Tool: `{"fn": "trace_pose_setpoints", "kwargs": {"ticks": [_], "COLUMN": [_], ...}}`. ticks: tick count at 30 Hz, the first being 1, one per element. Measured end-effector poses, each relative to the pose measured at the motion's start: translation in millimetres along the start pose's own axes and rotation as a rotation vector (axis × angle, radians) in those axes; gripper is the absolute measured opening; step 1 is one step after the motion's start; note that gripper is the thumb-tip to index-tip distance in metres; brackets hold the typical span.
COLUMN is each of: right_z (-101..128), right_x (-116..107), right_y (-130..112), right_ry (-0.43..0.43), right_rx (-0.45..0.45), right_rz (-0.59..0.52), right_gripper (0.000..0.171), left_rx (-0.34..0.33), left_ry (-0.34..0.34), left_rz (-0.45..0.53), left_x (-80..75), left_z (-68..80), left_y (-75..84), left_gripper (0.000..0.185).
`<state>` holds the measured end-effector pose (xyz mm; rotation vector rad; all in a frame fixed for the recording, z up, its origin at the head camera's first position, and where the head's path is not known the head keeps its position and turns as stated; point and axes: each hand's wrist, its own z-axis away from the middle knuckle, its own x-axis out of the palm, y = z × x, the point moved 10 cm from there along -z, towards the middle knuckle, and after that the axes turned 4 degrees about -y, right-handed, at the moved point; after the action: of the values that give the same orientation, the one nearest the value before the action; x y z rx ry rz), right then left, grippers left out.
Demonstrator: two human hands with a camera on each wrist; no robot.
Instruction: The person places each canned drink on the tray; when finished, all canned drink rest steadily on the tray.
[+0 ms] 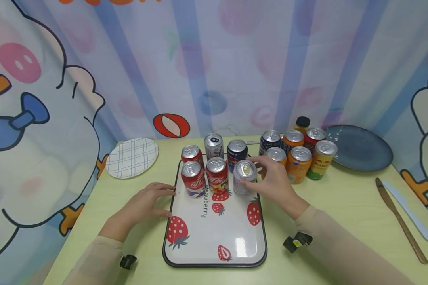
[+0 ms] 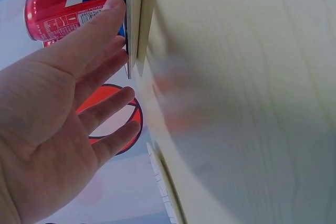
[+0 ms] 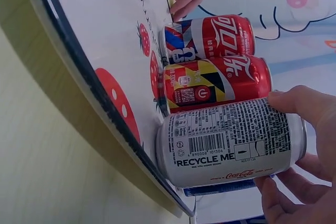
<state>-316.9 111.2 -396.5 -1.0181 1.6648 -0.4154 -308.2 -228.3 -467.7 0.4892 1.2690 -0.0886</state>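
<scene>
On the strawberry tray (image 1: 214,253), your right hand (image 1: 271,182) grips the silver can (image 1: 245,176) in the front row; your flat left hand (image 1: 146,204) steadies the rim. Next, likely: release cleanly, fetch another.

The left hand (image 1: 144,206) lies flat with the palm down and the fingers straight and a little spread; the fingertips (image 2: 116,1) point to the right, toward the other hand. Its forearm, in a thin beige sleeve (image 1: 92,261), comes from the lower left. The right hand (image 1: 272,180) is further forward than the left one, with the fingers curled and the thumb (image 3: 302,103) opposite to them in a grip. Its forearm, in the same sleeve, comes from the lower right with a straight wrist.
</scene>
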Motion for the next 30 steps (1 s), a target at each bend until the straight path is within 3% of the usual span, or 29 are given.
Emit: {"fn": "trace_pose_setpoints", "kwargs": {"ticks": [14, 21, 25, 30], "right_z": [-11.8, -8.9, -11.7, -22.1], "right_x": [9.2, -17.6, -36.9, -59.3], "right_y": [-4.0, -18.6, -8.5, 9.2], "right_ry": [-0.065, -0.029, -0.03, -0.071], "right_rx": [0.028, -0.174, -0.198, -0.164], "right_rz": [0.05, 0.128, 0.193, 0.339], "right_gripper": [0.063, 0.056, 0.054, 0.057], "left_rx": [0.033, 0.03, 0.031, 0.038], "left_ry": [0.022, 0.016, 0.015, 0.02], "left_rz": [-0.006, -0.002, -0.001, -0.001], "left_x": [-3.3, -2.4, -1.4, -1.6], "left_z": [2.4, 2.1, 1.9, 2.9], "left_y": [5.6, 4.7, 4.5, 5.7], "left_gripper": [0.067, 0.067, 0.066, 0.066]}}
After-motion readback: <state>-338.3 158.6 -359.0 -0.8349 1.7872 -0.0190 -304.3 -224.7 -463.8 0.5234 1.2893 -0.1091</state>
